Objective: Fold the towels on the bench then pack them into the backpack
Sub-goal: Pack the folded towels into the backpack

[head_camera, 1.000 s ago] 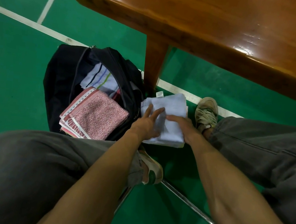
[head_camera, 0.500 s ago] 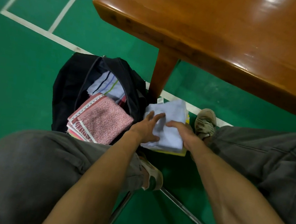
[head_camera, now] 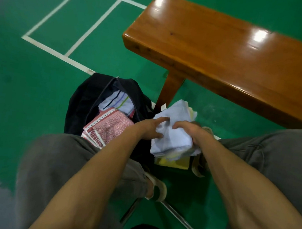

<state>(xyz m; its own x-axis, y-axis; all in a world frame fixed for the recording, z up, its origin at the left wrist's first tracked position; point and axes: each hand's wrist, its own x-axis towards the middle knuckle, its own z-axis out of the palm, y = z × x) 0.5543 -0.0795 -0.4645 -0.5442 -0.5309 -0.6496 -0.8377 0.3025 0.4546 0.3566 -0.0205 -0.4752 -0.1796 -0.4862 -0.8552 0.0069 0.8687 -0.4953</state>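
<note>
hands, left hand [head_camera: 149,128] and right hand [head_camera: 189,132], clasp a folded pale blue towel stack [head_camera: 172,134] from either side, fingers curled, just beside the open backpack [head_camera: 90,104], presumably so it goes in without unfolding.

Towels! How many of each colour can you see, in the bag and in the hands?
Pink patterned towel, in the backpack: 1
White striped towel, in the backpack: 1
Pale blue towel, held by the left hand and right hand: 1
Yellow towel, under the blue one: 1
Total: 4 that show; more layers may hide.
</note>
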